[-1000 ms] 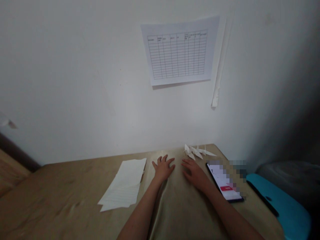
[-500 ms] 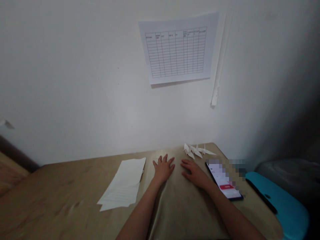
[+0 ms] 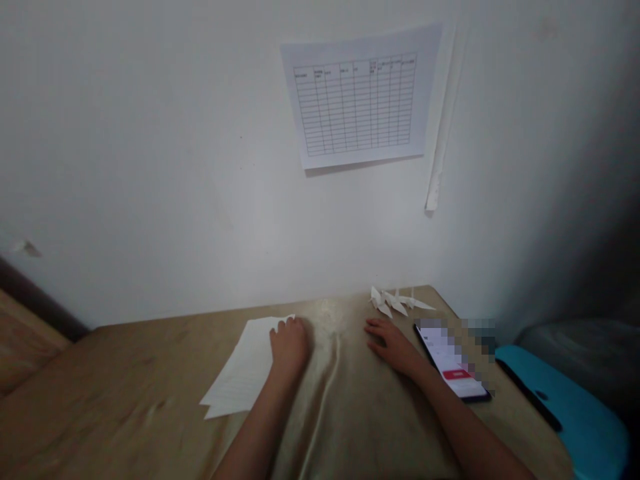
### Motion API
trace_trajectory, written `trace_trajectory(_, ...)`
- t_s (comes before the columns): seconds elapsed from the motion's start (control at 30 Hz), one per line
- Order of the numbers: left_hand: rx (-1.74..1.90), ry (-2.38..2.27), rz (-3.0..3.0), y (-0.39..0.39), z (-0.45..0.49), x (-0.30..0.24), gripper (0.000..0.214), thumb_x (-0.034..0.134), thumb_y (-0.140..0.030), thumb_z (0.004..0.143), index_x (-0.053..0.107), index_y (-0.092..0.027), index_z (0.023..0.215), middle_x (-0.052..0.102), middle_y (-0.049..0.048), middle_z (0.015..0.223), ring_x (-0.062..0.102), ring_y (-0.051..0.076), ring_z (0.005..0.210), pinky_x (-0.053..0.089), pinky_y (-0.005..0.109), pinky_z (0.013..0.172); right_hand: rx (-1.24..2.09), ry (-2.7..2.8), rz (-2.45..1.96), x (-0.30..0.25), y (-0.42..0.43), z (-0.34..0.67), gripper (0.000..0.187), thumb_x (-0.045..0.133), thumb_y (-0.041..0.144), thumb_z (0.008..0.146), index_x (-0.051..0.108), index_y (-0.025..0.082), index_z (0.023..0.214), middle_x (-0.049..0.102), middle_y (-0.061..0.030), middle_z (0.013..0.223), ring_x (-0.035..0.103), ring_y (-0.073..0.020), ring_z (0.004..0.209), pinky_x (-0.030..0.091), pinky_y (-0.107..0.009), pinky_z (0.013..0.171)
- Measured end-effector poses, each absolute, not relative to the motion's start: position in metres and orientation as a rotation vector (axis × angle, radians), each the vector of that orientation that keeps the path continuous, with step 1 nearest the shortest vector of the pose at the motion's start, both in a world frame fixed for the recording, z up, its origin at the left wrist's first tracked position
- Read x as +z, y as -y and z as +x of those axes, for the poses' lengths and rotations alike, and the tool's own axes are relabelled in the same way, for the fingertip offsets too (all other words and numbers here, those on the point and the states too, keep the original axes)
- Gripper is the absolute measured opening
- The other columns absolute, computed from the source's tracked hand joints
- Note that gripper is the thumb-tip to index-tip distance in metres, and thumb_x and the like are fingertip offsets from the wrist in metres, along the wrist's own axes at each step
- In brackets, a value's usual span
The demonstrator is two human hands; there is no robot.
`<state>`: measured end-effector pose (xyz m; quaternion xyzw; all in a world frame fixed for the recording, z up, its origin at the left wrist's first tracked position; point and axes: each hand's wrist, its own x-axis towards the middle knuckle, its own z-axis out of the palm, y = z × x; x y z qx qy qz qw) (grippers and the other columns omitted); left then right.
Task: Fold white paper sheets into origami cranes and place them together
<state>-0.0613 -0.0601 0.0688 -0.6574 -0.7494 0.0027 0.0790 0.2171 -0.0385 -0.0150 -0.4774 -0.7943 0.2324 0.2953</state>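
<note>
My left hand (image 3: 291,343) lies at the right edge of a small stack of white paper sheets (image 3: 243,367). Its fingers are curled in at the paper's upper right corner, and the fingertips are partly hidden. To the right, my right hand (image 3: 393,343) rests on the tablecloth with its fingers loosely apart and nothing in them. Beyond it, near the wall, stand several folded white paper cranes (image 3: 395,301). A phone (image 3: 450,360) with a lit screen lies right beside the right hand, part of it blurred out.
A shiny beige cloth (image 3: 160,373) covers the table, with a fold between my arms. On the wall hangs a printed table sheet (image 3: 360,100), with a paper strip (image 3: 437,160) beside it. A turquoise object (image 3: 570,407) stands past the table's right edge.
My left hand has moved left from the bare cloth onto the paper's edge, and its spread fingers have curled in. My right hand stays in place.
</note>
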Motion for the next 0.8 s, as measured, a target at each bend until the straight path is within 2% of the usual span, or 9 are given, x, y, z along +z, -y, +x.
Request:
trace_trajectory(0.17,0.091,2.401,-1.842,0.065,-0.083,0.069,0.037,0.039,-0.025,0.098,0.069,-0.01,0.114,0.072,0.0189,0.114,0.068,0.033,0.106,0.045,0.049,0.095,0.626,2.103,-1.271,-0.016,0.037,0.218,0.042,0.059,0.028,0.091,0.066,0.019,0.131,0.056,-0.012,0.147,0.049,-0.0249,0.138,0.033,-0.048,0.121)
trace_trajectory(0.3,0.055,2.443,-1.839,0.063,-0.091,0.067,0.036,0.038,-0.02,0.097,0.071,-0.012,0.108,0.074,0.0173,0.113,0.07,0.032,0.106,0.042,0.049,0.1,0.639,2.1,-1.277,-0.013,0.039,0.218,0.042,0.059,0.028,0.09,0.066,0.02,0.131,0.056,-0.0121,0.146,0.049,-0.0251,0.138,0.033,-0.048,0.121)
trace_trajectory(0.4,0.027,2.451,-1.835,0.061,-0.094,0.065,0.038,0.036,-0.016,0.096,0.071,-0.012,0.109,0.075,0.0185,0.11,0.071,0.032,0.106,0.044,0.046,0.098,0.65,2.091,-1.281,-0.011,0.039,0.217,0.042,0.06,0.027,0.089,0.067,0.021,0.13,0.056,-0.0116,0.147,0.048,-0.0257,0.139,0.033,-0.05,0.121)
trace_trajectory(0.57,0.019,2.455,-1.849,0.061,-0.097,0.064,0.036,0.04,-0.02,0.096,0.071,-0.009,0.109,0.075,0.0212,0.108,0.071,0.032,0.107,0.047,0.043,0.095,0.655,2.086,-1.286,-0.013,0.038,0.217,0.041,0.06,0.028,0.089,0.067,0.02,0.129,0.057,-0.0114,0.146,0.049,-0.025,0.138,0.033,-0.048,0.121)
trace_trajectory(0.8,-0.023,2.478,-1.817,0.063,-0.095,0.067,0.037,0.041,-0.02,0.094,0.073,-0.009,0.107,0.075,0.0212,0.109,0.071,0.033,0.106,0.044,0.048,0.101,0.622,2.091,-1.28,-0.011,0.039,0.218,0.04,0.06,0.026,0.09,0.067,0.021,0.129,0.058,-0.0114,0.145,0.05,-0.0246,0.138,0.034,-0.048,0.121)
